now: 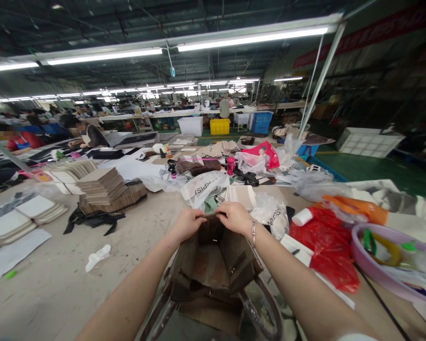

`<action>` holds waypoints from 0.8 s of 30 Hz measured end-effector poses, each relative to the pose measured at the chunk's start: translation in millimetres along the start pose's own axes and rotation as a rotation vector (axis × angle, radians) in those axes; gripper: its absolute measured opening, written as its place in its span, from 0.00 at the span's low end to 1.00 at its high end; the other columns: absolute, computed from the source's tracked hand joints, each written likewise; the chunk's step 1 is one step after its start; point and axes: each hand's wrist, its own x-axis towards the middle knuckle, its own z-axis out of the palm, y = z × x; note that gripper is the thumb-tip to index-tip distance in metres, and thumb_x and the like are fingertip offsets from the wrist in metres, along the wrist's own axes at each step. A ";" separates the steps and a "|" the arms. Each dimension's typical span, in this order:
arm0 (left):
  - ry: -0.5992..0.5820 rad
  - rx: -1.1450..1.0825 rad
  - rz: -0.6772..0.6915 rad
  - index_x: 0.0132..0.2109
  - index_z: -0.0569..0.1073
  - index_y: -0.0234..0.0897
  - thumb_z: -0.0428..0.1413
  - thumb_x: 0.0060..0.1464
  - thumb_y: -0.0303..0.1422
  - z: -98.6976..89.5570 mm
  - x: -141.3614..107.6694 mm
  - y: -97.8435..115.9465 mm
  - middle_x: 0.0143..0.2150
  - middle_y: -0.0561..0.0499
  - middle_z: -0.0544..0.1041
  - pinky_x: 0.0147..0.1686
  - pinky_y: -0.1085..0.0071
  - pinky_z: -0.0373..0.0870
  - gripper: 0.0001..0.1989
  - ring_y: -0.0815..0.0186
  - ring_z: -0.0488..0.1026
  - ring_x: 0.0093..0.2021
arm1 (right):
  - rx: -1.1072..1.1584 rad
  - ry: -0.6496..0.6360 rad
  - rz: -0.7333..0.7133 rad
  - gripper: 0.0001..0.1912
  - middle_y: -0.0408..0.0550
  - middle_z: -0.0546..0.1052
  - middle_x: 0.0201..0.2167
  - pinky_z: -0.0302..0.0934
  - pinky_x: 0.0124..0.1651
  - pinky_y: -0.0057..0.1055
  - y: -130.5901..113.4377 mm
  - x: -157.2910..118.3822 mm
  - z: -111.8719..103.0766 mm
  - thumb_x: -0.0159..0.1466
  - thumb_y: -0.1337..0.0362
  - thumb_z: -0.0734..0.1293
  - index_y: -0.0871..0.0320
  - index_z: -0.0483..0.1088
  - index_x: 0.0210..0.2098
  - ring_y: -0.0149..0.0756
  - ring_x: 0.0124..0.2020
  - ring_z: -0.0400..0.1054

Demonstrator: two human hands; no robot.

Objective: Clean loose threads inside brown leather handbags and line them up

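Note:
A brown bag [213, 265] with its top open lies in front of me, its handles hanging down at the left and right sides. At its far edge, my left hand [190, 224] pinches the rim between thumb and fingers. My right hand [235, 217], with a silver bracelet at the wrist, grips the same rim a short way to the right. The bag's inside shows between my forearms, with a brown flap below it. Just beyond my hands are a white printed plastic bag [204, 187] and some beige pieces [242, 196].
Stacked beige panels [101, 187] and black strips [92, 220] lie on the table at the left. At the right are a red plastic bag [326, 246] and a purple basin [362, 255]. A person [88, 135] works at the far left.

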 end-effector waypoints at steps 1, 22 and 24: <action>0.008 0.000 -0.001 0.37 0.78 0.40 0.52 0.51 0.30 0.3 0.0 0.2 0.35 0.55 0.79 0.38 0.74 0.66 0.10 0.66 0.73 0.36 | -0.002 0.004 0.002 0.10 0.45 0.75 0.37 0.57 0.44 0.27 0.3 0.4 0.0 0.61 0.68 0.63 0.55 0.74 0.39 0.33 0.41 0.67; 0.007 0.163 0.075 0.35 0.78 0.39 0.49 0.56 0.36 -1.0 9.2 0.3 0.33 0.52 0.79 0.35 0.74 0.63 0.13 0.66 0.72 0.34 | -0.129 0.007 0.058 0.11 0.46 0.75 0.36 0.57 0.39 0.27 -4.2 7.0 -2.2 0.60 0.66 0.61 0.54 0.74 0.38 0.36 0.40 0.67; 0.018 0.156 0.081 0.34 0.78 0.38 0.49 0.55 0.34 -1.0 9.2 -0.2 0.32 0.52 0.79 0.34 0.74 0.63 0.12 0.67 0.71 0.33 | -0.147 0.010 0.058 0.11 0.45 0.75 0.36 0.57 0.37 0.28 -5.4 6.8 -2.1 0.61 0.64 0.61 0.54 0.74 0.38 0.36 0.39 0.67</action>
